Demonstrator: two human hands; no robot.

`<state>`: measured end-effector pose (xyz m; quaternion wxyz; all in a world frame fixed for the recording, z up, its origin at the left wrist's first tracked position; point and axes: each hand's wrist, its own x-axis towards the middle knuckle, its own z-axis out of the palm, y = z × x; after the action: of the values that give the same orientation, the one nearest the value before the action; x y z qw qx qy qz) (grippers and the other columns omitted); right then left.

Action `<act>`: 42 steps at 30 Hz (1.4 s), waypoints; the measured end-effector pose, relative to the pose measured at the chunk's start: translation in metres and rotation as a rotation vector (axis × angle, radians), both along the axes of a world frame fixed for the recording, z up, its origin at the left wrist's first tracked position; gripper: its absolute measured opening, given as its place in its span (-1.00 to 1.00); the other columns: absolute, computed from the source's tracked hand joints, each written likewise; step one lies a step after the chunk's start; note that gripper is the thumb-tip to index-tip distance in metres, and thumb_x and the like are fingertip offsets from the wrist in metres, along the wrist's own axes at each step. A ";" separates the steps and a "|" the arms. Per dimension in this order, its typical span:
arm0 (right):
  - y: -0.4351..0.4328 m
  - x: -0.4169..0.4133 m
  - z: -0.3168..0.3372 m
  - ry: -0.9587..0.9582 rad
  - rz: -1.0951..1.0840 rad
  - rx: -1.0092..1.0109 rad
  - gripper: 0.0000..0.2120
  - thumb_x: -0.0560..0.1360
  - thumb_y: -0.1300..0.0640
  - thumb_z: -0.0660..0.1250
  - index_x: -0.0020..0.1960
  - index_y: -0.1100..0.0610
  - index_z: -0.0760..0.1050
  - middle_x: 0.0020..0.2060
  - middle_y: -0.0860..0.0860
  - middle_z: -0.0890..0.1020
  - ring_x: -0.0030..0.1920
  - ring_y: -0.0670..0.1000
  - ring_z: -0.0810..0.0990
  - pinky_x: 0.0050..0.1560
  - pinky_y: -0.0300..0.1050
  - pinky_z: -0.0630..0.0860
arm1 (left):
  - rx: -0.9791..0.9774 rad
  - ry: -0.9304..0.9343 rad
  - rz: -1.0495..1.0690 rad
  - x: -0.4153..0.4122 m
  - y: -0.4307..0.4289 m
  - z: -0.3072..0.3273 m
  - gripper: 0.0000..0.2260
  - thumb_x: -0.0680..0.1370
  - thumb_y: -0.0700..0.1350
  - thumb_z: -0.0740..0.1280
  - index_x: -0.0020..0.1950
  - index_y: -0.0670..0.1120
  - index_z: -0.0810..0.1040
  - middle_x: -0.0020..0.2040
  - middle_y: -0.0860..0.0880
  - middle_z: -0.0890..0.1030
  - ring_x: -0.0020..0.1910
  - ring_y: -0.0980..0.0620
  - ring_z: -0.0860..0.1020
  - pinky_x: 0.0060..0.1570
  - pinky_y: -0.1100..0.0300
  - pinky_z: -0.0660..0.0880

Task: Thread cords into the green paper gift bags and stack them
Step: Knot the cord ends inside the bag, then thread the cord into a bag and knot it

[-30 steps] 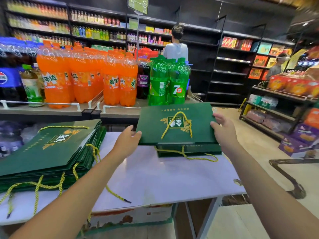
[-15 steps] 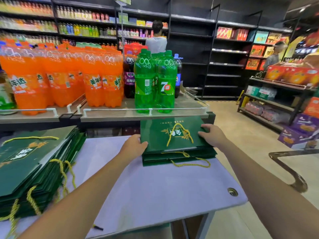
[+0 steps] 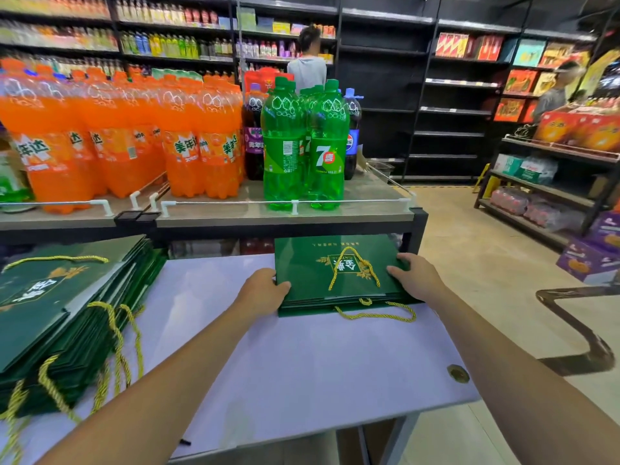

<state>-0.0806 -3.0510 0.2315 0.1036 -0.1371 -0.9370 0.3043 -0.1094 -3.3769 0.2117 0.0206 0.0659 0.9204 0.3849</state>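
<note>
A small stack of flat green paper gift bags (image 3: 308,266) lies at the far side of the white table (image 3: 302,364). The top bag shows a gold logo, and its yellow cord handle (image 3: 355,266) loops over its face. My left hand (image 3: 265,290) grips the left edge of this bag with curled fingers. My right hand (image 3: 416,275) holds the right edge, thumb on top. Another yellow cord (image 3: 375,313) hangs out from under the stack towards me. A taller, fanned pile of corded green bags (image 3: 60,307) fills the table's left end.
A display shelf (image 3: 285,216) just behind the table carries orange soda bottles (image 3: 110,139) and green soda bottles (image 3: 305,146). A metal frame (image 3: 577,330) stands on the floor to the right. Two people (image 3: 307,72) stand far back among the shelves.
Both hands carried the top bag forward and down from the air and set it flat on the small stack. The view has tilted and shifted to the right.
</note>
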 end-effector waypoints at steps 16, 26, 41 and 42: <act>-0.079 0.000 0.043 0.259 0.133 0.282 -0.62 0.58 -0.04 0.33 0.36 0.01 0.58 0.37 0.04 0.55 0.39 0.14 0.46 0.33 0.14 0.46 | -0.189 0.401 0.079 0.049 -0.042 0.033 -0.64 0.66 0.00 0.28 0.46 0.10 0.47 0.42 0.09 0.52 0.34 -0.01 0.50 0.28 0.03 0.51; -0.273 0.039 0.058 0.324 0.615 0.146 -0.62 0.62 -0.03 0.33 0.41 0.00 0.51 0.38 -0.04 0.50 0.40 0.04 0.42 0.43 0.11 0.39 | -0.646 0.599 0.201 0.117 -0.178 0.091 -0.59 0.62 0.03 0.29 0.48 0.09 0.47 0.49 0.06 0.45 0.50 -0.02 0.34 0.45 -0.09 0.36; -0.405 0.072 0.049 -0.196 0.597 -0.477 -0.60 0.66 -0.17 0.23 0.18 0.14 0.57 -0.03 0.07 0.71 -0.20 0.00 0.52 -0.28 -0.16 0.39 | -0.325 0.091 0.159 0.187 -0.234 0.095 -0.58 0.69 0.11 0.09 0.56 0.12 0.29 0.48 0.02 0.46 0.32 -0.05 0.49 0.30 -0.04 0.46; -0.406 0.073 0.051 -0.224 0.578 -0.524 -0.62 0.64 -0.16 0.27 0.18 0.14 0.58 -0.05 0.07 0.71 -0.22 0.00 0.52 -0.31 -0.19 0.36 | -0.334 0.108 0.153 0.190 -0.233 0.096 -0.58 0.69 0.07 0.07 0.57 0.14 0.27 0.48 0.03 0.46 0.34 -0.05 0.48 0.30 -0.03 0.46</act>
<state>-0.0079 -3.4566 0.2824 -0.1275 0.0781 -0.8332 0.5324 0.0810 -3.6098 0.3074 -0.0473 0.0122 0.9736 0.2232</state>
